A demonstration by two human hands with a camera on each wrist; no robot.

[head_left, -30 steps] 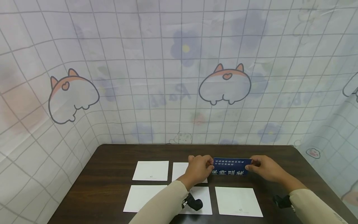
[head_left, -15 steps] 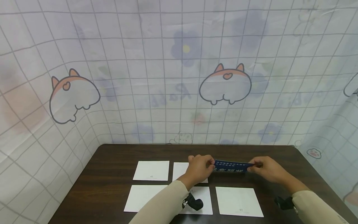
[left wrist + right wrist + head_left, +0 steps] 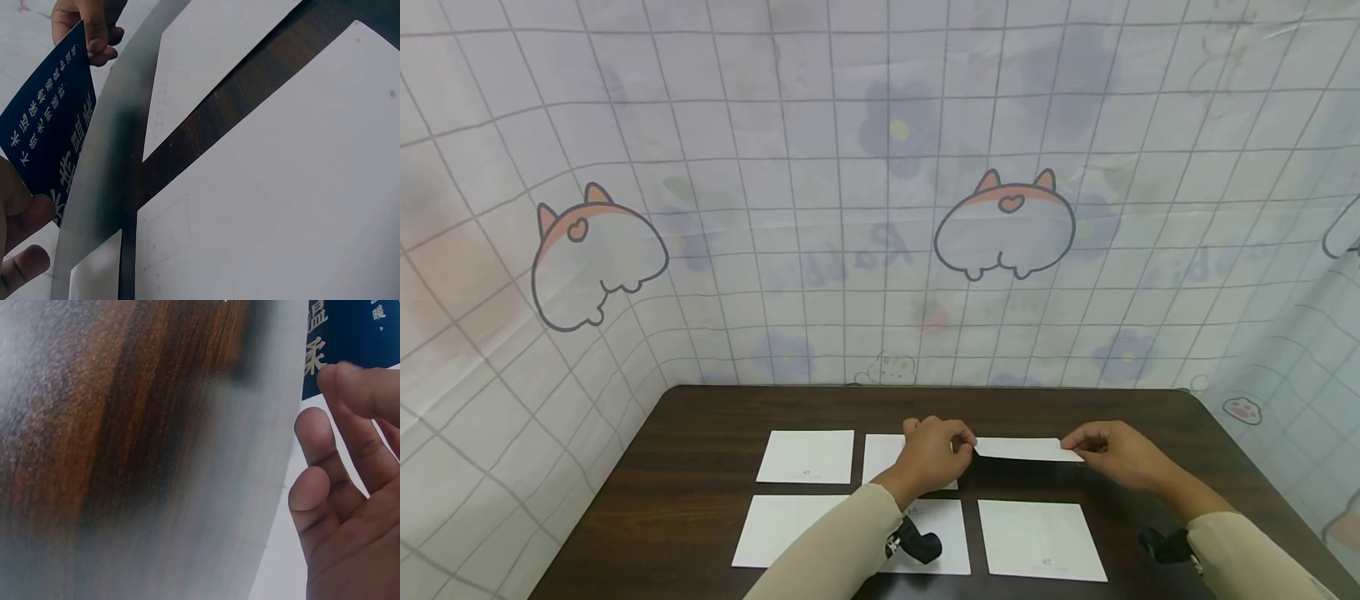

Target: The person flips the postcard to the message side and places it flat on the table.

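A postcard [image 3: 1026, 449] is held above the table between both hands, its white side towards the head view. Its dark blue face with pale Chinese characters shows in the left wrist view as a blue card side [image 3: 47, 125] and partly in the right wrist view. My left hand [image 3: 931, 454] pinches its left end, and my right hand [image 3: 1120, 454] pinches its right end by thumb and fingers. Beneath my left forearm, a white card [image 3: 951, 542] lies partly covered. Another white card [image 3: 880, 454] sits partly hidden behind the left hand.
More white cards lie flat: one card at the back left [image 3: 806, 457], one card at the front left [image 3: 786, 521], and one card at the front right [image 3: 1041, 540]. The dark wooden table [image 3: 700, 467] meets a grid-patterned cloth [image 3: 820, 333] at its back edge.
The postcard has tipped over between the hands: its blue lettered face showed in the head view before, and its white side shows now. The right hand has shifted slightly; the left hand hardly moved.
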